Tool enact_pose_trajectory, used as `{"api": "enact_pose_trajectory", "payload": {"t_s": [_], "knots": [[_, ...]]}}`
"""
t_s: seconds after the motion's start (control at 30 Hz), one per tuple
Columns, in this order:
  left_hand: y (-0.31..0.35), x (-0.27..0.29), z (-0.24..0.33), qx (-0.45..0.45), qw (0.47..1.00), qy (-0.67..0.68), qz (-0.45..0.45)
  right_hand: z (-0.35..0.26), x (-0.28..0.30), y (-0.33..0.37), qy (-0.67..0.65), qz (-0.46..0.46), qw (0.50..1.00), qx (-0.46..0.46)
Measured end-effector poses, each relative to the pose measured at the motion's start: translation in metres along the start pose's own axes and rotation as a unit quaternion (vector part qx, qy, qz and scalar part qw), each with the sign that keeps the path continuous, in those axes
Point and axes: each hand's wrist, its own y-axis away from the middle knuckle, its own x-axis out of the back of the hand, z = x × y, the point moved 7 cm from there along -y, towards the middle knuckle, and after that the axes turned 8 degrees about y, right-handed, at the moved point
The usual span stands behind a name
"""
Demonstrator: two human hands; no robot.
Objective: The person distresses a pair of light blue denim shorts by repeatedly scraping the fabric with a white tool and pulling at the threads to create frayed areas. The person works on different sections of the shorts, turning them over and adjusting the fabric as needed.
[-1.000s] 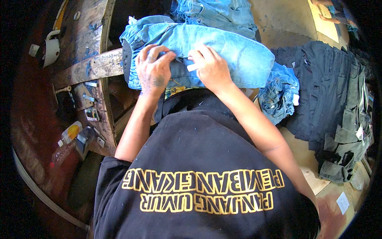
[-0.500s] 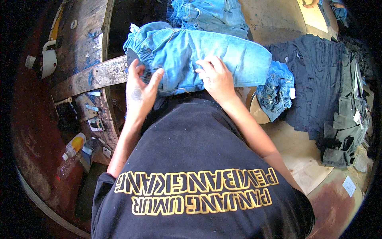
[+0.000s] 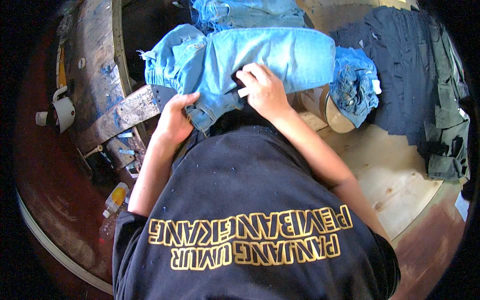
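A pair of light blue denim pants [image 3: 270, 55] lies across in front of me, its gathered elastic waist at the left and a leg stretching right. Loose threads stick out near the waist. My left hand [image 3: 176, 119] grips a bunched fold at the near edge, thumb on top and the other fingers hidden beneath. Over the middle of the pants, my right hand [image 3: 266, 94] is closed with bent fingers. A small white object [image 3: 243, 92] pokes out of it on the left side; its kind cannot be made out.
More blue denim [image 3: 250, 12] is heaped behind. A crumpled denim piece [image 3: 354, 85] hangs over a rounded wooden end at the right. Dark garments [image 3: 395, 65] are piled farther right. On the left stand a worn wooden table [image 3: 95, 50], a white kettle-like vessel [image 3: 63, 112] and a plastic bottle [image 3: 116, 196].
My left hand has closed on the near edge of the pants and pulled a fold toward me. My right hand has moved slightly; a white object now shows in it.
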Motion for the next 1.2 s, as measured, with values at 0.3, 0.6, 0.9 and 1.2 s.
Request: {"api": "enact_pose_trajectory", "payload": {"t_s": [0.3, 0.6, 0.9, 1.2], "knots": [[-0.016, -0.030, 0.001, -0.060, 0.960, -0.270, -0.041, 0.009, 0.035, 0.003, -0.147, 0.071, 0.987, -0.003], [0.000, -0.007, -0.012, -0.107, 0.979, -0.158, -0.067, -0.012, 0.034, -0.001, -0.300, -0.074, 0.928, -0.207], [0.000, -0.006, -0.015, -0.179, 0.957, -0.222, -0.053, -0.016, 0.005, 0.005, -0.493, -0.239, 0.779, -0.306], [0.001, -0.007, -0.022, -0.158, 0.975, -0.128, -0.085, -0.009, -0.009, 0.025, -0.602, -0.237, 0.651, -0.396]]}}
